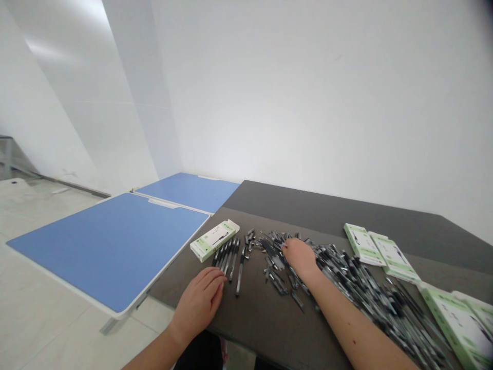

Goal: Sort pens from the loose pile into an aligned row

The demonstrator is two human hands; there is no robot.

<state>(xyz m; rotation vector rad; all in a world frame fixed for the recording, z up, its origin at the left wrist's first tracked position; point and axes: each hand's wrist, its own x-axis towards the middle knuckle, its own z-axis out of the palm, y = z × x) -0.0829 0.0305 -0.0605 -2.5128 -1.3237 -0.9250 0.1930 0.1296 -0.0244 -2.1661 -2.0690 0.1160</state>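
My left hand [202, 298] rests on the dark table at the near ends of a row of pens [230, 253], its fingers lying side by side and lightly bent. These pens have clear barrels and black ends, and one pen [241, 272] lies slightly apart to their right. A white and green pen box [214, 239] lies just behind the row. My right hand [299, 255] reaches into a spread of loose caps and pen parts [274, 257], fingers closed downward; what they grip is hidden. To its right is a large pile of pens [358, 282].
More white and green boxes [393, 254] lie along the right side of the black table [292, 203], with a larger box [458, 318] at the near right. Blue-topped tables [115, 246] adjoin on the left. A white wall [308, 103] rises behind.
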